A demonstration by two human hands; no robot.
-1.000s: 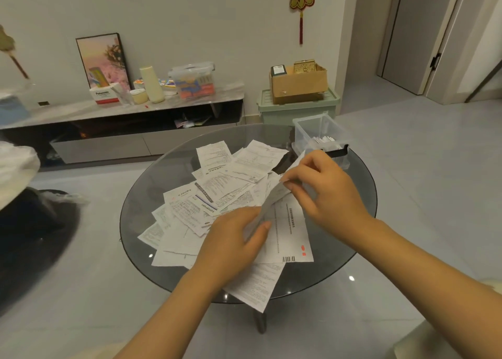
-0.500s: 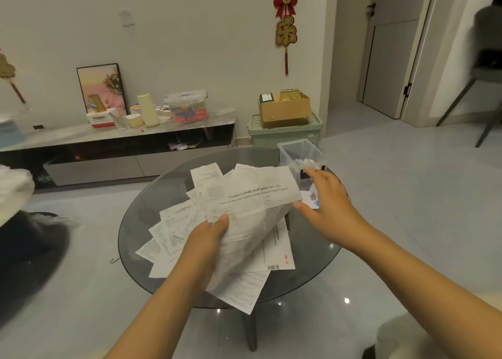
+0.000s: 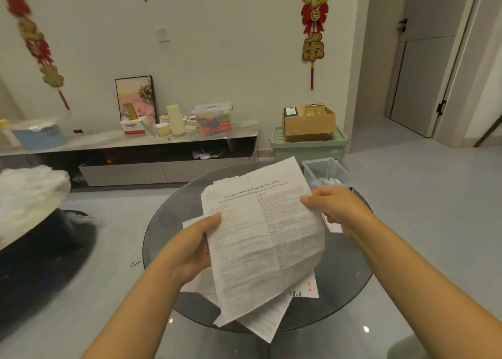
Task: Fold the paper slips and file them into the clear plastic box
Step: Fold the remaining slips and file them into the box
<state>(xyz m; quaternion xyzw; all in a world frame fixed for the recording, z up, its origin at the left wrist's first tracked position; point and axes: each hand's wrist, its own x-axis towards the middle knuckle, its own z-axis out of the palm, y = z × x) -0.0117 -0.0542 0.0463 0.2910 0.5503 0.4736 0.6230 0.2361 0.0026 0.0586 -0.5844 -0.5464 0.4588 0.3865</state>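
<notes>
We see a round glass table [image 3: 163, 239] on a pale tiled floor, and behind it a long low cabinet [image 3: 130, 163] against the wall. Held above the table's middle is a large creased sheet [image 3: 266, 239] of printed instructions, opened flat and tilted toward us. Under it, more paper slips [image 3: 271, 320] lie in a loose heap reaching the table's near edge. At the far right edge stands the clear plastic box [image 3: 323, 170], with a few folded slips inside. Our left hand [image 3: 190, 250] grips the sheet's left edge, thumb on top and fingers behind. Our right hand [image 3: 331, 205] pinches the right edge near the top, thumb on the printed face, just in front of the box. Both hands are closed on the same sheet.
</notes>
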